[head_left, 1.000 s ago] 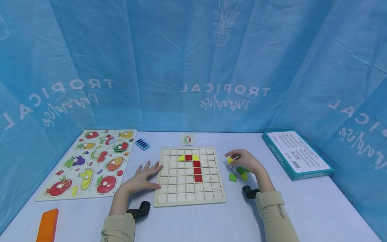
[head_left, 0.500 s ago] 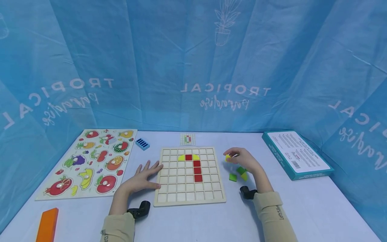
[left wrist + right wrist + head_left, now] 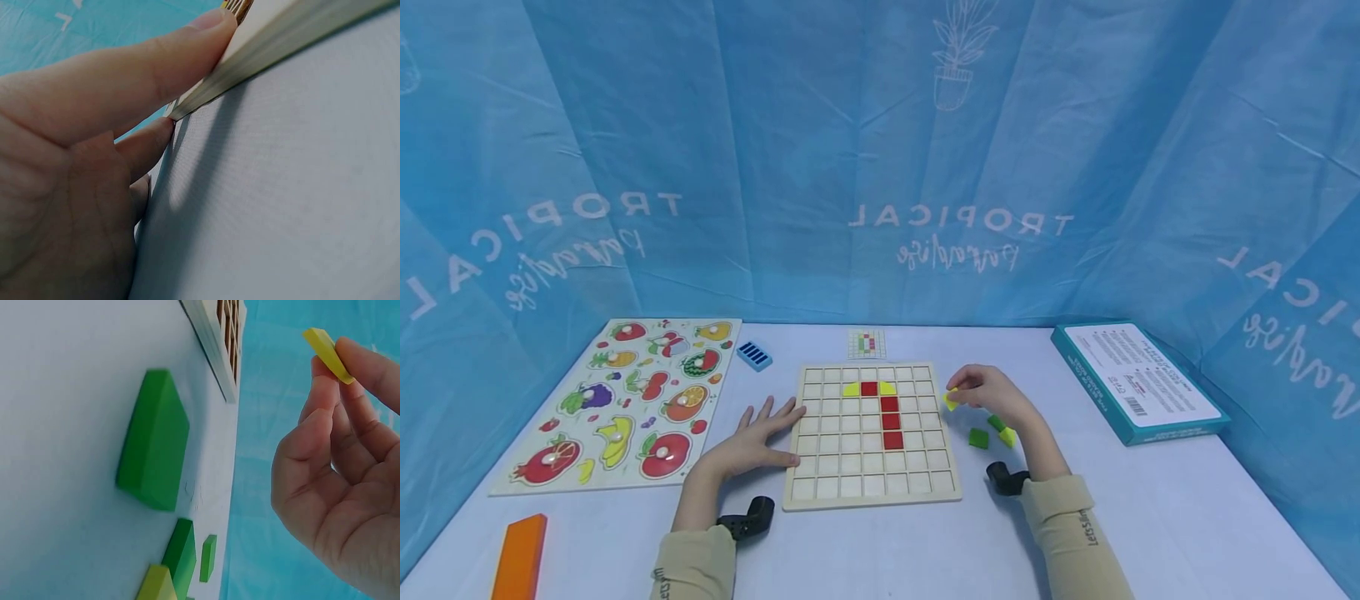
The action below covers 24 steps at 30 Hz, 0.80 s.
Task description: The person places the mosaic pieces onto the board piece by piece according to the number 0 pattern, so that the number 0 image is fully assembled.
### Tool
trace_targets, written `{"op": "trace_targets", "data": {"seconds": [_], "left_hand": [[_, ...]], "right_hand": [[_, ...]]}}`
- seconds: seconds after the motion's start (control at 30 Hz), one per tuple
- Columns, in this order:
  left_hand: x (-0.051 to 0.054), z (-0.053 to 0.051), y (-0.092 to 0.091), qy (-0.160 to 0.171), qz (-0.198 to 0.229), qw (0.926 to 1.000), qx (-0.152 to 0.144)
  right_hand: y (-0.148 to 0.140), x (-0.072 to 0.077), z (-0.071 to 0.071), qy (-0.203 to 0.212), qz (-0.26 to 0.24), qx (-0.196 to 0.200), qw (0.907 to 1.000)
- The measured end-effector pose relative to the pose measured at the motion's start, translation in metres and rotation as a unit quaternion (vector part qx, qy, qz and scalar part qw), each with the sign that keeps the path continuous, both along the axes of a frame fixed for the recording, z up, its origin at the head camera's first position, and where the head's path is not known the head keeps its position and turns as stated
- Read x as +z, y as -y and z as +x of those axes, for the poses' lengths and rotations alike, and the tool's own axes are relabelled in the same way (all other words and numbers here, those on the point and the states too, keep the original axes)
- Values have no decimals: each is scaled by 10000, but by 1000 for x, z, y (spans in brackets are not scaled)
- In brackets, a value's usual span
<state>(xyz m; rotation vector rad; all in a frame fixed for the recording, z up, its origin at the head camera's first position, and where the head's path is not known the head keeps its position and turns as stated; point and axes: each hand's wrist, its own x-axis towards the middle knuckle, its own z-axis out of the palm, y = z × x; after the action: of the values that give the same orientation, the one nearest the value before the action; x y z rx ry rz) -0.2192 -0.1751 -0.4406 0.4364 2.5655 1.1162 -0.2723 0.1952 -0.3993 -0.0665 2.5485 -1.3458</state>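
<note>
A pale wooden grid board point(image 3: 862, 504) lies in the middle of the table. Set in its cells are several red square tiles point(image 3: 891, 422), two of them near the middle, and two yellow pieces point(image 3: 851, 389). My left hand point(image 3: 747, 444) rests against the board's left edge, fingers spread and thumb on the rim. Just off the board's upper right side, my right hand point(image 3: 996, 397) pinches a small yellow tile point(image 3: 328, 355) between thumb and fingertips, raised above the table. Below that hand lie green tiles point(image 3: 978, 438) and a yellow tile point(image 3: 1008, 437).
Behind the board lies a small pattern card point(image 3: 867, 343). A fruit puzzle board point(image 3: 632, 400) and a blue slotted block point(image 3: 754, 356) are at the left, with an orange block point(image 3: 520, 557) nearer the front. A teal box point(image 3: 1138, 383) lies at the right.
My right hand has picked the yellow tile up from beside the green ones and carried it left toward the board. The left hand has stayed in place.
</note>
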Motion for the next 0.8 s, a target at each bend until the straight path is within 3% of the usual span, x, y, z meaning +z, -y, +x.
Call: {"op": "trace_targets", "data": {"seconds": [0.5,0.8], "left_hand": [[0,0,0,-2,52,10000,-35],[0,0,0,7,25,10000,3]], "right_hand": [[24,-2,8,-71,132,465,9988],[41,-2,18,-7,28,1000,9950]]}}
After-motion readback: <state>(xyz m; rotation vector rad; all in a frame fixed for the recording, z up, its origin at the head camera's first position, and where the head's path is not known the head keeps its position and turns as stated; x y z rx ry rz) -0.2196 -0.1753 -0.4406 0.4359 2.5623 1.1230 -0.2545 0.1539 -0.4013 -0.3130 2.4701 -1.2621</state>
